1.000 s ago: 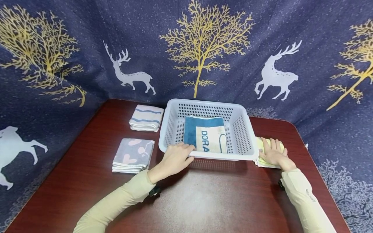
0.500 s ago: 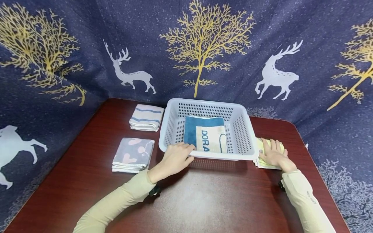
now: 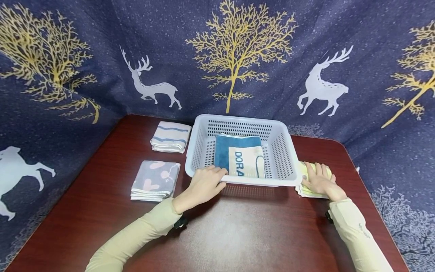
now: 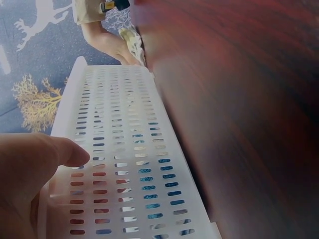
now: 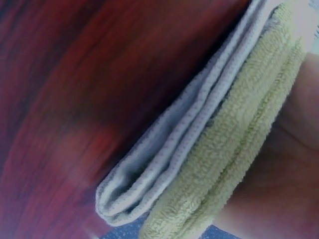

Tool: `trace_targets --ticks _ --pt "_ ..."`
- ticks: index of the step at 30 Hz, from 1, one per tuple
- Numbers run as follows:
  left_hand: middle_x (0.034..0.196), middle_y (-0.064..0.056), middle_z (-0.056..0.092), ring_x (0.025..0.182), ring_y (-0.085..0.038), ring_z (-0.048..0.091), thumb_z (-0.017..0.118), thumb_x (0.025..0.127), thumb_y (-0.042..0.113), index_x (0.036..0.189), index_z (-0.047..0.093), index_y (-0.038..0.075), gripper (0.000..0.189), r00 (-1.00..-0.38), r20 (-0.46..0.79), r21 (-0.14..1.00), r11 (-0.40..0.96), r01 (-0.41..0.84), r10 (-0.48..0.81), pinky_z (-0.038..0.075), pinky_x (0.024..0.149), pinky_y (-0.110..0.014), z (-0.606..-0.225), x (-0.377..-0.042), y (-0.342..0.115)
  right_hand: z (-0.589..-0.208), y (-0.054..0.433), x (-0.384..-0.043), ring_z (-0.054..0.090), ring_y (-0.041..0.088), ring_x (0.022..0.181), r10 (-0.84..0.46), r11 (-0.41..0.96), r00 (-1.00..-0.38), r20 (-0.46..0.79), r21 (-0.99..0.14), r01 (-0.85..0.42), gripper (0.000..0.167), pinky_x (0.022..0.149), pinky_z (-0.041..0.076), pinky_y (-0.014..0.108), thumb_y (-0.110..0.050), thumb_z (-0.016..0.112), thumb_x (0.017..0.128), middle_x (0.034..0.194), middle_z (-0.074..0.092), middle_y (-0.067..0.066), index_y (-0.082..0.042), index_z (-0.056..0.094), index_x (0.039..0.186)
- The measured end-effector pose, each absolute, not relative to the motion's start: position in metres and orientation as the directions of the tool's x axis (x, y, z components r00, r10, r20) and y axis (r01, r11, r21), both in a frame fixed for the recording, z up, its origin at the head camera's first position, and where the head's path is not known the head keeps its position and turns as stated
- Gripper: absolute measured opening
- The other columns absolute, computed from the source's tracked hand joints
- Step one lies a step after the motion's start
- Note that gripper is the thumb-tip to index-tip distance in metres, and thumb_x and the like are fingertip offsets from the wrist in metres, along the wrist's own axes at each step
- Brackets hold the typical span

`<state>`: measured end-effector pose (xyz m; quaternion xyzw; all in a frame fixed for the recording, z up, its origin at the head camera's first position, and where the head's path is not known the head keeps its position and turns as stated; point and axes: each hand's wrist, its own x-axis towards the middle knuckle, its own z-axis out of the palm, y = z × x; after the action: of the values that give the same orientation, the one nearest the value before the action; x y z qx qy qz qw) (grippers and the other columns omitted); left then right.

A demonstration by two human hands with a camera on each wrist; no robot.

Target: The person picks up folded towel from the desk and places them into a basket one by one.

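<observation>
The person's left arm (image 3: pixel 136 236) angles forward and inward — the left hand (image 3: pixel 205 184) grips, fingers (image 3: pixel 215 170) curled, thumb (image 4: pixel 72 152) opposing them. The right arm (image 3: pixel 355 230) reaches forward, leaning inward — the right hand (image 3: pixel 319 180) lies palm down, its fingers spread and nearly straight.

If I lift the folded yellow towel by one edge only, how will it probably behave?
The folded yellow towel will probably sag and unfold, since its soft layers show nothing binding them. Its looped terry pile suggests good grip, not slipperiness. Lying flat on the table under the right hand, it seems unlikely to roll.
</observation>
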<state>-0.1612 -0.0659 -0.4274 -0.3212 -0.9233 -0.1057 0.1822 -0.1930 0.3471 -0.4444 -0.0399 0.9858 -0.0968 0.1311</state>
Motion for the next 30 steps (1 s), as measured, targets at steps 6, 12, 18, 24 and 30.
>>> trace_targets --ticks 6,12,18,24,30 --pt "0.079 0.006 0.068 0.069 -0.013 0.06 0.064 0.083 0.026 0.096 0.067 0.018 0.015 -0.724 0.412 0.075 0.772 0.631 0.552 0.038 0.046 -0.022 -0.428 -0.161 -0.066 -0.445 0.347 -0.192 0.006 0.059 0.134 -0.11 0.979 -0.962 -0.249 -0.196 -0.061 0.063 0.095 0.013 0.083 -0.03 0.043 0.095 0.142 0.012 0.04 -0.003 0.016 0.145" --pt "0.078 0.006 0.067 0.069 -0.014 0.06 0.065 0.082 0.026 0.095 0.067 0.018 0.015 -0.719 0.425 0.07 0.772 0.632 0.55 0.039 0.047 -0.023 -0.428 -0.162 -0.066 -0.445 0.344 -0.189 0.007 0.059 0.134 -0.11 0.982 -0.96 -0.258 -0.18 -0.063 0.068 0.095 0.014 0.083 -0.034 0.045 0.094 0.142 0.014 0.039 0.0 0.016 0.145" --pt "0.078 0.005 0.067 0.067 -0.013 0.06 0.066 0.081 0.024 0.094 0.067 0.017 0.014 -0.709 0.446 0.073 0.768 0.637 0.546 0.038 0.046 -0.023 -0.427 -0.161 -0.066 -0.442 0.34 -0.187 0.011 0.059 0.132 -0.106 0.983 -0.962 -0.251 -0.174 -0.063 0.07 0.093 0.018 0.083 -0.036 0.049 0.093 0.141 0.017 0.038 0.0 0.018 0.144" --pt "0.076 0.005 0.067 0.065 -0.013 0.059 0.066 0.081 0.024 0.092 0.067 0.017 0.013 -0.703 0.452 0.079 0.761 0.644 0.549 0.037 0.045 -0.022 -0.429 -0.161 -0.066 -0.436 0.336 -0.184 0.02 0.061 0.124 -0.108 0.985 -0.965 -0.24 -0.154 -0.072 0.078 0.084 0.029 0.082 -0.044 0.059 0.089 0.132 0.025 0.041 0.002 0.023 0.141" --pt "0.077 0.005 0.067 0.066 -0.013 0.062 0.066 0.081 0.024 0.094 0.067 0.017 0.015 -0.704 0.441 0.059 0.765 0.641 0.556 0.042 0.048 -0.023 -0.429 -0.161 -0.065 -0.434 0.334 -0.181 0.025 0.062 0.12 -0.117 0.987 -0.969 -0.216 -0.137 -0.088 0.077 0.078 0.034 0.081 -0.044 0.063 0.087 0.127 0.03 0.041 0.001 0.026 0.137"
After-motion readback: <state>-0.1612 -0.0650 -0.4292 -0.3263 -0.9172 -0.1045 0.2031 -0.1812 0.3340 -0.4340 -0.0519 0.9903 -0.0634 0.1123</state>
